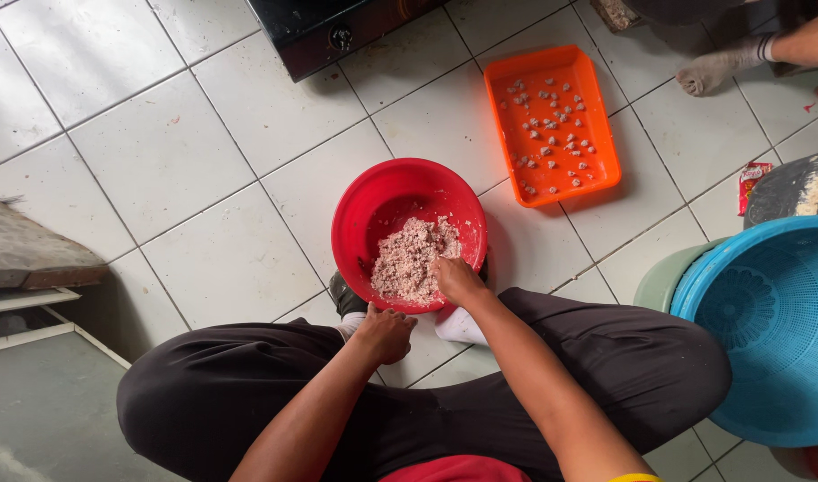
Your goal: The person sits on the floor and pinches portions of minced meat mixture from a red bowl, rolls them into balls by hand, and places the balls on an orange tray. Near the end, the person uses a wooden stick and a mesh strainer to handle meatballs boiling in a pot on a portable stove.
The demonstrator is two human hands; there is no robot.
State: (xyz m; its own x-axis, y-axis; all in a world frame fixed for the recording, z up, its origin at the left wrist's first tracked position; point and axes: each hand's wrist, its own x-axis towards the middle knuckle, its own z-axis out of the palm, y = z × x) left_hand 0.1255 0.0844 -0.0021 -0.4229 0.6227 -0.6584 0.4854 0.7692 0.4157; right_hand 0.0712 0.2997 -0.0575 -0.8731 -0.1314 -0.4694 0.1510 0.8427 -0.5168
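Note:
A red round bowl (pixel 373 201) sits on the tiled floor between my feet, holding a pinkish minced mixture (pixel 407 259). My right hand (pixel 456 278) reaches into the bowl and presses its fingers into the near right side of the mixture. My left hand (pixel 387 332) rests just below the bowl's near rim, fingers curled in a loose fist, nothing visible in it. Beyond the bowl, to the right, an orange rectangular tray (pixel 596 156) carries several small pale lumps.
A blue perforated basket (pixel 771 330) stands at my right over a green container (pixel 663 277). A dark appliance (pixel 324 31) lies at the top. Another person's socked foot (pixel 717 67) shows at top right. A step edge (pixel 34 259) is at left.

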